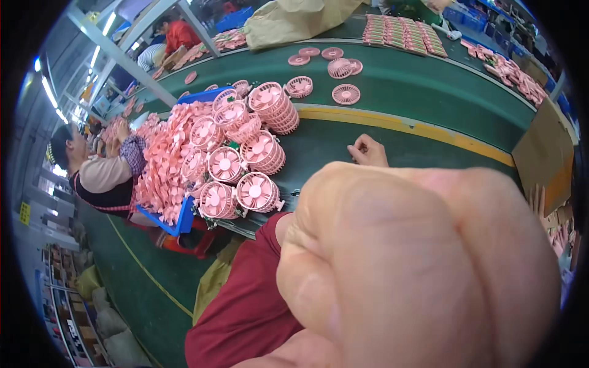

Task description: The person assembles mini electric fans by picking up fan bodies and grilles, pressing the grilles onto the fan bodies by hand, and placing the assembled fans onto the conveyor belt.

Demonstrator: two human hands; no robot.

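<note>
My left hand fills the lower right of the view, very close, with its fingers curled tightly; what they hold, if anything, is hidden. Beyond it my right hand rests over the green work surface, its fingers loosely curled with nothing visible in them; its forearm is hidden behind the near hand. To the left of both hands stand stacks of round pink fan housings with blades inside. Another tall stack of pink fan housings stands farther back. Neither hand touches these stacks.
A blue bin heaped with pink fan blades stands at left, beside a seated person. Across a yellow rail, a green conveyor belt carries round pink grilles. Cardboard stands at right.
</note>
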